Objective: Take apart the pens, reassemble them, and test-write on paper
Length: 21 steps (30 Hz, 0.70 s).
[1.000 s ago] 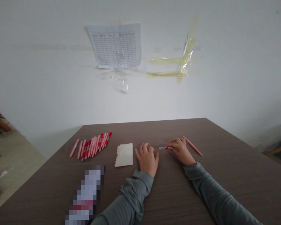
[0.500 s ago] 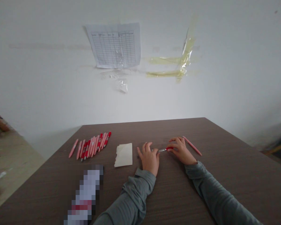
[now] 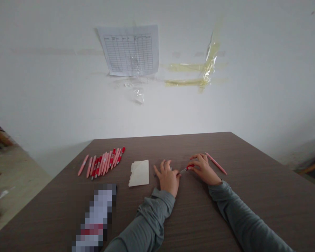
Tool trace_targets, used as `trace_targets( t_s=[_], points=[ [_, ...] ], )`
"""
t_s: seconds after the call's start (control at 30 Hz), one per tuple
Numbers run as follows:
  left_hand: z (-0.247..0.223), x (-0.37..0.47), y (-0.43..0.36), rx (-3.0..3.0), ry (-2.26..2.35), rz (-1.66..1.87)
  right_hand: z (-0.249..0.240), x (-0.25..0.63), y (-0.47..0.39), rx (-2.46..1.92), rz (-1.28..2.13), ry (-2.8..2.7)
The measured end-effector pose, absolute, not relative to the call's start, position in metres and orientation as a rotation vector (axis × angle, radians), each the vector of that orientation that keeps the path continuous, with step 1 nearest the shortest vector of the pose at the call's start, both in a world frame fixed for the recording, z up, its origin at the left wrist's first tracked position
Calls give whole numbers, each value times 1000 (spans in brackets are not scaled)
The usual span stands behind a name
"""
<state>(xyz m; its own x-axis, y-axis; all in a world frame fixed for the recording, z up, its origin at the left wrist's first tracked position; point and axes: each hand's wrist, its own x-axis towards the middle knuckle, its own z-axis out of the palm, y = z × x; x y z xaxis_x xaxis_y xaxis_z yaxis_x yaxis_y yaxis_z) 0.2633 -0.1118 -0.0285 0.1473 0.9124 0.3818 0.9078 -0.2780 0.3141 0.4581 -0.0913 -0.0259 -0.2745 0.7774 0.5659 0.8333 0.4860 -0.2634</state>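
Between my two hands is a slim red and silver pen (image 3: 183, 171). Its red end is pinched in the fingers of my right hand (image 3: 204, 169). The thumb of my left hand (image 3: 168, 177) is at the pen's silver end, while the other fingers of that hand are spread over the table; whether anything lies beneath them is hidden. Just beyond my right hand a pink pen (image 3: 216, 163) lies slanted on the table. To the left of my left hand rests a cream piece of paper (image 3: 139, 173) with a torn left edge.
Several pink and red pens (image 3: 102, 163) lie side by side at the left of the brown table (image 3: 173, 143). A pixelated long object (image 3: 97, 217) is at the front left. Behind the table, a printed sheet (image 3: 131, 50) and yellowish tape (image 3: 185, 83) are on the wall.
The silver end of the pen has tilted slightly toward me, with my left thumb shifted a little to the right. My right hand has hardly moved.
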Motion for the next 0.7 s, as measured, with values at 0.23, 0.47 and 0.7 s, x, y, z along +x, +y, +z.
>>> trace_targets(
  t_s=[0.23, 0.47, 0.7],
  points=[
    [-31, 264, -112, 2368, 1883, 827, -32, 462, -88, -1396, -90, -2063],
    [-29, 263, -112, 2363, 1891, 758, -37, 472, -83, -1432, -16, -2127],
    [-29, 262, -111, 2331, 1871, 744, -33, 473, -84, -1471, 46, -2151]
  ],
)
